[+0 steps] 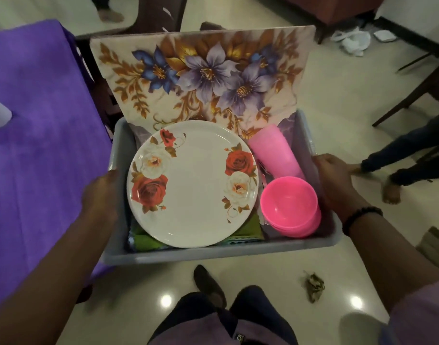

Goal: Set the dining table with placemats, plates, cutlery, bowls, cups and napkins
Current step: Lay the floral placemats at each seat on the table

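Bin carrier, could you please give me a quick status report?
Left hand and right hand grip the bin sides. Inside: placemats, plate, cups, bowls. Table at left, nothing set yet.

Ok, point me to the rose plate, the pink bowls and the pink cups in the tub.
rose plate (196,185): head view, bare white centre of the plate.
pink bowls (287,204): head view, inside of the top bowl.
pink cups (273,151): head view, side wall of the lying cups.
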